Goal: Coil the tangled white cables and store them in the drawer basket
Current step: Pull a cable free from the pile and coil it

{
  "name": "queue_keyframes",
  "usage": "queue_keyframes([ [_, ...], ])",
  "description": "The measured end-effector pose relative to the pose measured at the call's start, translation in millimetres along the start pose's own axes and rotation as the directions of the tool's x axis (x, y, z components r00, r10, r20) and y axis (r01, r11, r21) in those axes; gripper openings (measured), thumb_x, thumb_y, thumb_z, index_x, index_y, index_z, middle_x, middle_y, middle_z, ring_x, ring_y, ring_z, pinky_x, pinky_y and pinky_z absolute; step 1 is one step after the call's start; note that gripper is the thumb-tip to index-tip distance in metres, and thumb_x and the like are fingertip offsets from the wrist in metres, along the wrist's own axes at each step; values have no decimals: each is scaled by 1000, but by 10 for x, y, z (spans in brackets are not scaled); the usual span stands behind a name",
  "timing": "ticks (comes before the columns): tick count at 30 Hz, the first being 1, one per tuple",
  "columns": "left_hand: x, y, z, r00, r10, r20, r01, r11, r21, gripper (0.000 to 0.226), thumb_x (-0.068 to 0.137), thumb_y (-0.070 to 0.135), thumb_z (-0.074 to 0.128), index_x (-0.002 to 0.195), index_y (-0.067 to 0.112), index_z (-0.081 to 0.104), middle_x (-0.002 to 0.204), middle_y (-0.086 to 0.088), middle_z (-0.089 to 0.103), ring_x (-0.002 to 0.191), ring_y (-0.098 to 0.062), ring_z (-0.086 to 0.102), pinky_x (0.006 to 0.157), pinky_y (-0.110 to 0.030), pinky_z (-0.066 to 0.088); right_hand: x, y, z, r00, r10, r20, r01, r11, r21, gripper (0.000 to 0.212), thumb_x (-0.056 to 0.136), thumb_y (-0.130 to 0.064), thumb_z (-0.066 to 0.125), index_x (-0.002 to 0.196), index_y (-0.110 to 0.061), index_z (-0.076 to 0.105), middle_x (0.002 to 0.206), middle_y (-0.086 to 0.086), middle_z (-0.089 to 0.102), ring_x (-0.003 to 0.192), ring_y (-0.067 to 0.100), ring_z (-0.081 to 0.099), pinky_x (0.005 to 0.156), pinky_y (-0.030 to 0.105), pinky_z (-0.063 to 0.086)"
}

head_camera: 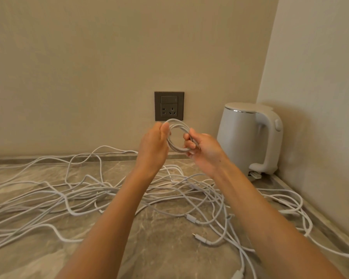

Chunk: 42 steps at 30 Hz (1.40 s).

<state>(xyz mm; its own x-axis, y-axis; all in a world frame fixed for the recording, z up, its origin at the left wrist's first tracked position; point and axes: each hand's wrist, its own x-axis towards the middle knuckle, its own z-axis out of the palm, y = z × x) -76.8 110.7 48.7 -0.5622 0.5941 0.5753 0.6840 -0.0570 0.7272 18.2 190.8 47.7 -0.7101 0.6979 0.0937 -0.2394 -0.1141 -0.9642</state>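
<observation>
A small coil of white cable is held up in front of the wall, above the counter. My left hand holds the coil's left side, its thumb laid over the loops. My right hand grips the right side with curled fingers. A big tangle of white cables lies spread over the marble counter beneath my arms, with plug ends showing near the middle. No drawer basket is in view.
A white electric kettle stands in the back right corner on its base. A dark wall socket sits just behind the coil. Beige walls close the back and right side.
</observation>
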Motion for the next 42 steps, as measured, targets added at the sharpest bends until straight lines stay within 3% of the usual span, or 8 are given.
queue_keyframes([
  [3,10,-6,-65,994,30,-101,-22,996,82,30,100,20,34,90,8,59,70,-2,51,70,-22,49,68,-36,41,-16,-29,-27,972,-229,-54,169,839,-517,36,100,-19,34,68,-15,48,56,-4,40,56,9,34,62,26,30],
  [8,-23,55,-13,995,98,-37,-96,995,30,28,98,17,37,78,10,56,59,4,46,61,-20,44,62,-35,37,32,43,-84,910,-398,-118,169,615,-770,36,101,-20,33,67,-18,43,68,0,43,68,16,40,68,32,31],
  [14,-158,188,127,925,150,350,-118,987,-112,34,98,12,39,65,18,47,48,5,41,36,-1,35,44,-16,29,78,-4,-165,872,-343,-350,172,882,-439,34,97,-14,35,64,-17,38,62,-1,32,58,11,29,55,25,26],
  [18,-157,168,171,897,98,431,-37,989,-146,33,98,10,39,65,16,46,45,7,37,33,-1,32,40,-12,27,110,-72,-190,917,-236,-321,204,970,-130,39,101,-15,34,62,-17,41,50,-3,33,54,10,28,58,26,26],
  [22,-132,62,151,882,55,468,-12,995,-95,33,97,9,39,66,15,46,41,8,36,34,-2,31,41,-17,27,89,-150,-218,976,-98,-196,134,975,179,42,103,-19,32,63,-14,44,37,-8,35,40,7,31,55,25,24],
  [29,-91,-61,70,864,30,503,-123,981,153,27,97,17,42,76,17,59,51,1,50,50,-10,44,64,-29,38,61,-218,-280,998,56,19,-57,825,562,31,101,-12,32,72,-9,45,53,-3,43,34,4,31,58,19,25],
  [37,-78,-126,2,866,-14,499,-165,936,312,23,91,16,54,72,11,65,59,-1,55,54,-9,48,54,-14,33,-13,-222,-335,949,266,170,-298,932,206,41,97,-18,34,57,-13,44,34,-8,29,33,5,26,59,23,26],
  [42,-41,-121,-52,905,-65,420,-126,902,413,18,90,10,53,77,7,66,68,-2,56,69,-19,51,64,-27,35,-7,-161,-336,907,375,191,-344,922,-179,47,97,-19,35,52,-14,45,34,-8,27,34,5,26,61,24,25],
])
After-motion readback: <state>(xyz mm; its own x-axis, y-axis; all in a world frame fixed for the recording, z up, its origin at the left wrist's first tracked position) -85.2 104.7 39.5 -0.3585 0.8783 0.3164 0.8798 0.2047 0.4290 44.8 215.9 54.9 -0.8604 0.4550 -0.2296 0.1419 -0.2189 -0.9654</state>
